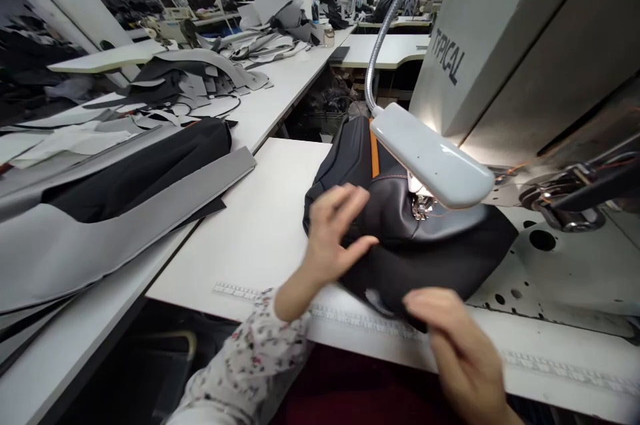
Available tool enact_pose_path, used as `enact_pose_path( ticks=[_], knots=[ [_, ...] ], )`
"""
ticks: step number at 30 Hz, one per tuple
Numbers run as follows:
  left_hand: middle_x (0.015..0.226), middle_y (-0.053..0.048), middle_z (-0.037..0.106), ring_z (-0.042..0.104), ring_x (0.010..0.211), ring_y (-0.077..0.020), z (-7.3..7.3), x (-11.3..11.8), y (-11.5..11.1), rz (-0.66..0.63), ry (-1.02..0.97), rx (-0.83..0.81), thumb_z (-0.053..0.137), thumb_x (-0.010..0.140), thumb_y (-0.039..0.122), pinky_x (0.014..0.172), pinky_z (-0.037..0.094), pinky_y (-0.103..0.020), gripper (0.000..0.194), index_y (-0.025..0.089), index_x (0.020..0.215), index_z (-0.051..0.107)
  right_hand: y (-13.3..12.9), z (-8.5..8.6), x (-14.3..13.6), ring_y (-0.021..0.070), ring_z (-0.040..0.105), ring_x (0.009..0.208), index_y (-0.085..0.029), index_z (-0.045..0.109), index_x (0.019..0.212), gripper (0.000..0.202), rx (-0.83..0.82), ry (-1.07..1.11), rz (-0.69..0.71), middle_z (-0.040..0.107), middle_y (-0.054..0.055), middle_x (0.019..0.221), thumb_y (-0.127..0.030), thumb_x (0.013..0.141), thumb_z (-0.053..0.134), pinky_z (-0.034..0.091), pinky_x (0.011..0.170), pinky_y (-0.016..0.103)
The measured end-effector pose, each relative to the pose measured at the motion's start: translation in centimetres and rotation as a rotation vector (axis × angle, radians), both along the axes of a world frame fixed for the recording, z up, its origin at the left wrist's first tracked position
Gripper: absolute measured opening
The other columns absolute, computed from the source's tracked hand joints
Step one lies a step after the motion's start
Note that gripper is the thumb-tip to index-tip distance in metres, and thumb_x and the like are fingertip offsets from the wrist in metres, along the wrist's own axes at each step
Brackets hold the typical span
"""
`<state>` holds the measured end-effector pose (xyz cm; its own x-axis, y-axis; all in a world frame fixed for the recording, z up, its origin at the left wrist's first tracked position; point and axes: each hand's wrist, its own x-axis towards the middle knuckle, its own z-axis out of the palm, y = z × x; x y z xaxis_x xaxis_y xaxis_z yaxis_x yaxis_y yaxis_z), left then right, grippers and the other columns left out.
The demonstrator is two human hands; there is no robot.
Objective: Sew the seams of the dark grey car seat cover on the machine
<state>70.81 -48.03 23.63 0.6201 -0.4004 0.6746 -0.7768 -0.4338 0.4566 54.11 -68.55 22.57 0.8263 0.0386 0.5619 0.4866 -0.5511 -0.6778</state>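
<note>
A black sewn cover [390, 212], part smooth leather-like material and part matt fabric with an orange strip [375, 152], lies bunched on the sewing table. Its leather part passes under the presser foot [421, 206] of the sewing machine [480, 52]. My left hand [333, 232] is over the cover's left side, fingers and thumb spread, slightly blurred. At the near edge of the cover, my right hand [463, 348] has its fingers together on the fabric; its thumb's grip is partly hidden and blurred.
A pale lamp head [433, 155] on a flexible metal neck hangs close above the needle area. A ruler strip [360, 320] runs along the table's front edge. Grey and black cut pieces [125, 232] lie piled on the left table. More machines and fabric stand behind.
</note>
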Motion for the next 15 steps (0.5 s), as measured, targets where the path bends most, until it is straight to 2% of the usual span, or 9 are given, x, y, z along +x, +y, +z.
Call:
enact_pose_path(
  ticks=[1,2,3,5,7,9,11,13,15],
  knots=[
    [0.131,-0.01,0.069,0.06,0.129,-0.0275,-0.6,0.9,1.5,0.058,0.142,0.096,0.064,0.099,0.05,0.115,0.044,-0.048,0.041,0.025,0.131,0.068,0.6,-1.0,-1.2,0.0195,0.069,0.115,-0.027,0.068,0.128,0.045,0.042,0.128,0.097,0.072,0.006,0.124,-0.006,0.094,0.047,0.058,0.095,0.032],
    [0.131,-0.012,0.07,0.06,0.13,-0.0292,-1.3,1.6,2.7,0.05,0.256,0.201,0.062,0.1,0.051,0.114,0.045,-0.051,0.04,0.023,0.128,0.07,1.1,-2.1,-2.0,0.0181,0.071,0.11,-0.028,0.072,0.122,0.042,0.072,0.25,0.143,0.075,0.005,0.12,-0.009,0.095,0.046,0.06,0.092,0.03],
    [0.127,-0.012,0.072,0.062,0.127,-0.0295,-1.9,2.0,3.4,0.027,0.323,0.266,0.06,0.101,0.05,0.113,0.046,-0.051,0.038,0.022,0.121,0.073,1.2,-3.2,-2.4,0.0181,0.072,0.108,-0.028,0.075,0.116,0.039,0.102,0.354,0.127,0.076,0.005,0.118,-0.012,0.095,0.047,0.06,0.091,0.029],
    [0.12,-0.011,0.076,0.067,0.12,-0.0276,-2.9,2.0,3.7,-0.05,0.371,0.343,0.056,0.103,0.046,0.114,0.045,-0.053,0.034,0.021,0.111,0.077,0.9,-5.0,-1.9,0.022,0.074,0.106,-0.028,0.081,0.107,0.031,0.176,0.488,-0.031,0.078,0.006,0.114,-0.022,0.091,0.054,0.06,0.094,0.032],
    [0.115,-0.009,0.077,0.069,0.113,-0.0251,-3.2,1.0,3.0,-0.083,0.369,0.359,0.053,0.105,0.041,0.121,0.035,-0.061,0.032,0.021,0.107,0.077,-0.1,-6.3,-0.2,0.0268,0.076,0.091,-0.024,0.084,0.096,0.024,0.259,0.531,-0.202,0.08,0.009,0.098,-0.031,0.083,0.064,0.061,0.089,0.037],
    [0.115,-0.009,0.077,0.07,0.111,-0.0233,-2.9,-0.7,2.3,-0.088,0.367,0.358,0.049,0.107,0.037,0.125,0.019,-0.069,0.032,0.02,0.106,0.076,-1.1,-6.9,1.9,0.0267,0.071,0.07,-0.02,0.081,0.074,0.019,0.342,0.542,-0.309,0.075,0.008,0.071,-0.036,0.076,0.071,0.062,0.08,0.038],
    [0.113,-0.008,0.077,0.07,0.11,-0.0215,-2.3,-2.5,2.0,-0.095,0.364,0.348,0.046,0.107,0.033,0.125,0.009,-0.072,0.034,0.019,0.103,0.076,-1.4,-6.9,3.6,0.0256,0.068,0.065,-0.019,0.078,0.066,0.021,0.453,0.54,-0.347,0.072,0.007,0.064,-0.039,0.074,0.076,0.062,0.077,0.037],
    [0.111,-0.007,0.076,0.07,0.112,-0.0205,-1.9,-4.3,2.3,-0.104,0.365,0.331,0.044,0.107,0.029,0.124,0.004,-0.073,0.034,0.018,0.103,0.076,-0.9,-6.5,4.0,0.0259,0.072,0.075,-0.021,0.081,0.08,0.024,0.611,0.532,-0.325,0.077,0.006,0.076,-0.044,0.076,0.076,0.062,0.081,0.038],
    [0.112,-0.008,0.076,0.07,0.113,-0.0203,-1.5,-6.1,3.1,-0.116,0.369,0.312,0.043,0.106,0.026,0.124,0.002,-0.074,0.033,0.018,0.111,0.075,0.1,-5.7,2.9,0.0253,0.074,0.082,-0.027,0.082,0.094,0.027,0.786,0.535,-0.231,0.08,0.004,0.086,-0.048,0.079,0.074,0.063,0.082,0.04]
  ],
)
